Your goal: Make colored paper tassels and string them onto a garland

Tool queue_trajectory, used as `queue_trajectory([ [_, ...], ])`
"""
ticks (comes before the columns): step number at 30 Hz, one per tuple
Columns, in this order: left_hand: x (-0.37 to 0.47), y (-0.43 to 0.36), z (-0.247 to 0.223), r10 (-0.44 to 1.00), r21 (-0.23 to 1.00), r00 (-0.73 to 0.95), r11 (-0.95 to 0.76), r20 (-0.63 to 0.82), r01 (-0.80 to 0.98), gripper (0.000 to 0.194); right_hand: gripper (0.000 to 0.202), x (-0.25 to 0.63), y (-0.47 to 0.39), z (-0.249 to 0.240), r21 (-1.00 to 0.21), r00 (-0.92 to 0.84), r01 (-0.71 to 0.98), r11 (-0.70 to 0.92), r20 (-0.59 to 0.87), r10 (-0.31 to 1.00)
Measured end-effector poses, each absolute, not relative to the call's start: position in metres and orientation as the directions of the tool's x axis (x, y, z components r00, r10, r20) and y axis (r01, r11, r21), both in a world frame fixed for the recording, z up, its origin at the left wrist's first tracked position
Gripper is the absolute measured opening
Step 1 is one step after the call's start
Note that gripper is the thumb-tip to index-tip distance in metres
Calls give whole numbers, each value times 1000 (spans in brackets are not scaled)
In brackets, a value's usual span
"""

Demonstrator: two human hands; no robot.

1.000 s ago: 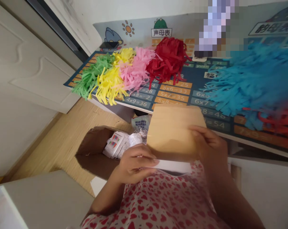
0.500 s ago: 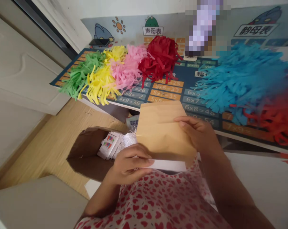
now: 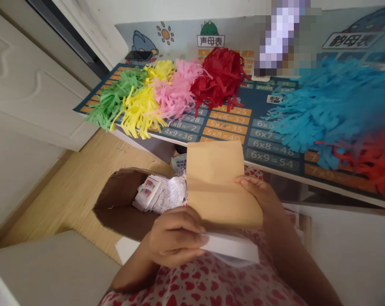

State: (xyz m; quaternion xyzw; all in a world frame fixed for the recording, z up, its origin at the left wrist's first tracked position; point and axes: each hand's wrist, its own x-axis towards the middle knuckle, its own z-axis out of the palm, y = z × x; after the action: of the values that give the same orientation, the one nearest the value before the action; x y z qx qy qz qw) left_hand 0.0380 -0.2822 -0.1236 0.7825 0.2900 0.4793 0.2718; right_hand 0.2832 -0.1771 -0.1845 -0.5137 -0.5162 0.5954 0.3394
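A tan paper envelope (image 3: 217,182), creased across its middle, is held over the lap in front of the table's edge. My left hand (image 3: 179,236) pinches the lower left corner together with a white strip (image 3: 232,247) along the bottom. On the right side of the envelope, my right hand (image 3: 259,191) grips its edge between thumb and fingers. Beneath the white strip hangs something clear and thin, perhaps plastic; its shape is hard to make out.
Green (image 3: 119,95), yellow (image 3: 143,110), pink (image 3: 178,91), red (image 3: 219,78) and blue (image 3: 332,106) paper fringes lie on the printed table mat (image 3: 192,135). A cardboard box (image 3: 116,206) with cards (image 3: 149,191) and white string (image 3: 177,190) stands on the floor.
The envelope has tilted to show its surface more fully and moved slightly down. Both hands have lowered a little, and the white strip has swung down at its right end.
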Motion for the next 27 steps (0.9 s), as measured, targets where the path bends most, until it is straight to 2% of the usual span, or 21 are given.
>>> queue_trajectory([
  [6,38,-286,-122,716,703,382,-681,584,203,33,73,310,-201,-194,-964,-478,105,-245,-265,838],
  [7,38,-287,-122,716,704,384,-681,583,201,33,69,313,-204,-197,-956,-507,137,-258,-291,811],
  [10,39,-290,-124,717,707,381,-680,584,195,32,40,321,-212,-206,-938,-552,232,-257,-345,759],
  [12,40,-291,-125,721,707,379,-677,581,205,30,37,325,-214,-208,-952,-578,270,-146,-282,766],
  [15,41,-292,-127,726,709,376,-673,576,212,29,40,331,-214,-202,-914,-633,380,139,-148,760],
  [18,42,-290,-127,721,715,386,-673,575,192,31,27,334,-212,-188,-753,-662,485,444,15,749],
  [20,43,-288,-126,717,717,398,-673,572,182,34,38,332,-210,-174,-611,-666,535,584,121,736],
  [22,46,-285,-125,721,720,407,-668,561,190,35,54,327,-209,-157,-497,-663,575,650,182,726],
  [24,49,-281,-124,727,721,412,-661,549,206,34,54,318,-206,-138,-436,-663,586,683,228,713],
  [27,55,-275,-123,726,724,424,-659,541,204,32,45,300,-196,-114,-487,-750,439,755,264,606],
])
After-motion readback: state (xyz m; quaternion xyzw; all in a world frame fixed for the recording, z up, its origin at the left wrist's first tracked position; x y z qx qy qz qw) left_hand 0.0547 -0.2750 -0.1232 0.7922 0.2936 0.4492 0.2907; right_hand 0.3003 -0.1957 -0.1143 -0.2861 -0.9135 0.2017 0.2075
